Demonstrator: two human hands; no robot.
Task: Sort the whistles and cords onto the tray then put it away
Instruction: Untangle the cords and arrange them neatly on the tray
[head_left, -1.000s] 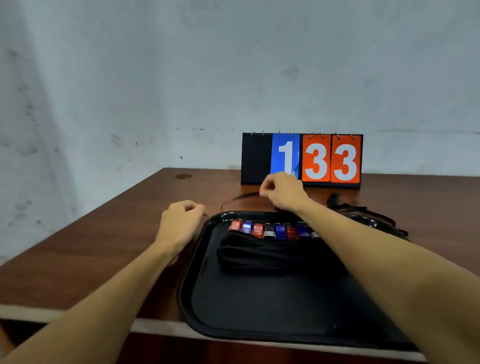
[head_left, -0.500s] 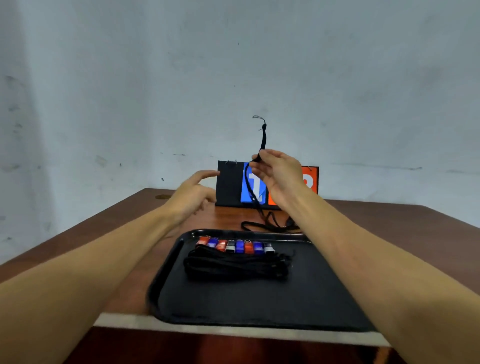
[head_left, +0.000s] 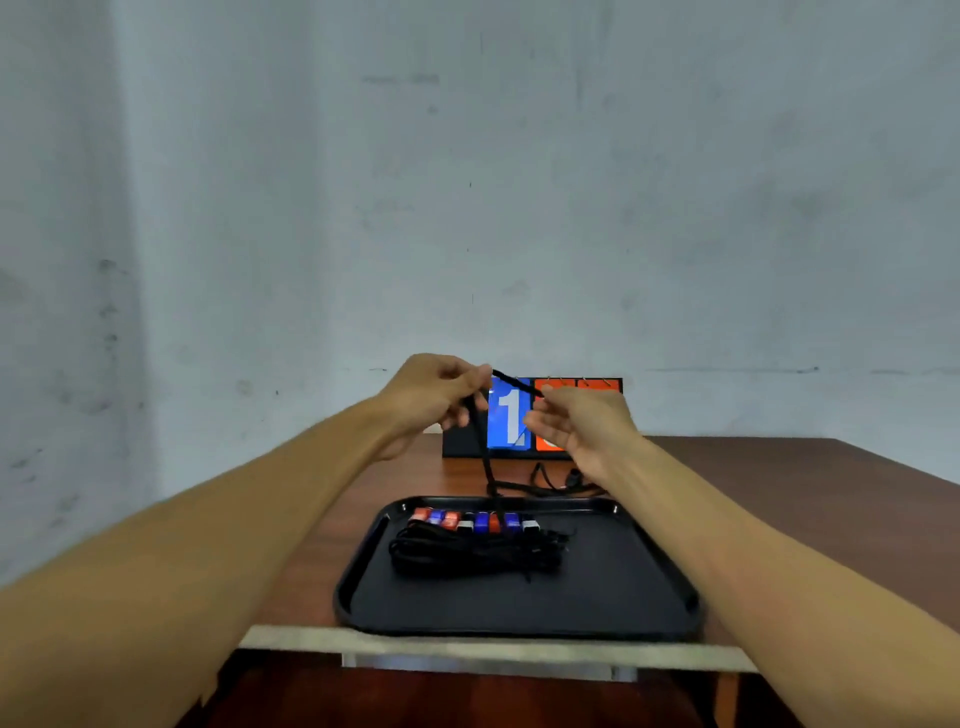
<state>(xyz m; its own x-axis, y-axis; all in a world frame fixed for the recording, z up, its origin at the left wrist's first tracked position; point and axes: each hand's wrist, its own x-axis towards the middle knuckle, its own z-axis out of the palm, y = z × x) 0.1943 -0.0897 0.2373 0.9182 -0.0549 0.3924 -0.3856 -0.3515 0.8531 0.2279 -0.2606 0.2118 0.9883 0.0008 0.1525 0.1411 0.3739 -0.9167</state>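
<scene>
A black tray (head_left: 613, 597) lies near the table's front edge. Along its far side runs a row of red, blue and silver whistles (head_left: 475, 521), with a bundle of black cords (head_left: 475, 553) just in front of them. Above the tray's far edge my left hand (head_left: 434, 397) and my right hand (head_left: 576, 423) both pinch one black cord (head_left: 485, 457). A short stretch runs between the hands. The rest hangs from the left hand down to the table behind the tray.
A flip scoreboard (head_left: 511, 418) with a blue 1 and orange cards stands at the back of the brown table (head_left: 779, 493), partly behind my hands. More black cord (head_left: 561, 480) lies loose between it and the tray. A grey wall rises behind.
My right hand lifted a cord off the table. My left hand then came up and took hold of it too, so the cord is now held between both hands.
</scene>
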